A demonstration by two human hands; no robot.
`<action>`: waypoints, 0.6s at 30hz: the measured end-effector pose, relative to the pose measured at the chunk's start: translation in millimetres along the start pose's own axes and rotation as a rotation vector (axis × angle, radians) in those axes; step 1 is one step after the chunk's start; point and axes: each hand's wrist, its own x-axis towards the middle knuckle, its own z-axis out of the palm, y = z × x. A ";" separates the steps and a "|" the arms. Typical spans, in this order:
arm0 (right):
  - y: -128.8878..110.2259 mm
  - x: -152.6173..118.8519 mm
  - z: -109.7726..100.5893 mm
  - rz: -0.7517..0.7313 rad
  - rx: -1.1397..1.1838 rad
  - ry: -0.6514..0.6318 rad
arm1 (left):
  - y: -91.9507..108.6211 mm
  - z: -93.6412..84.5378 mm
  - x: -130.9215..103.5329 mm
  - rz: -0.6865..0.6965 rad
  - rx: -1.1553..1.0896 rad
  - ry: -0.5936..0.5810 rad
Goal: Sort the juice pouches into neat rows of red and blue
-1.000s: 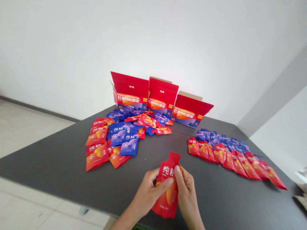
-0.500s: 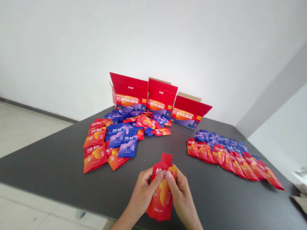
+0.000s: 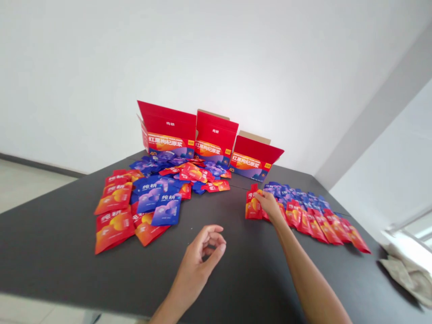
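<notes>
My right hand (image 3: pixel 269 202) grips a red pouch (image 3: pixel 253 206) by its upper right side, at the left end of a row of red pouches (image 3: pixel 312 221). Behind that row lies a row of blue pouches (image 3: pixel 299 196), partly hidden by my hand. My left hand (image 3: pixel 205 254) hovers over the front middle of the dark table, fingers curled but apart, holding nothing. To its left lie loose blue pouches (image 3: pixel 168 210) and red pouches (image 3: pixel 114 227), overlapping one another.
Three open red boxes, a left one (image 3: pixel 168 135), a middle one (image 3: pixel 216 137) and a right one (image 3: pixel 254 157), stand at the back of the dark table (image 3: pixel 209 297). Mixed pouches (image 3: pixel 195 172) are heaped before them. A beige cloth (image 3: pixel 407 274) lies at far right.
Both hands held the red pouch at the front; now my right hand has carried it to the row's left end. My left hand has let go. The view has shifted slightly right.
</notes>
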 end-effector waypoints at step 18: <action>24.8 -27.5 53.6 -0.149 -0.777 -0.136 | 5.6 0.3 0.1 0.005 0.092 -0.025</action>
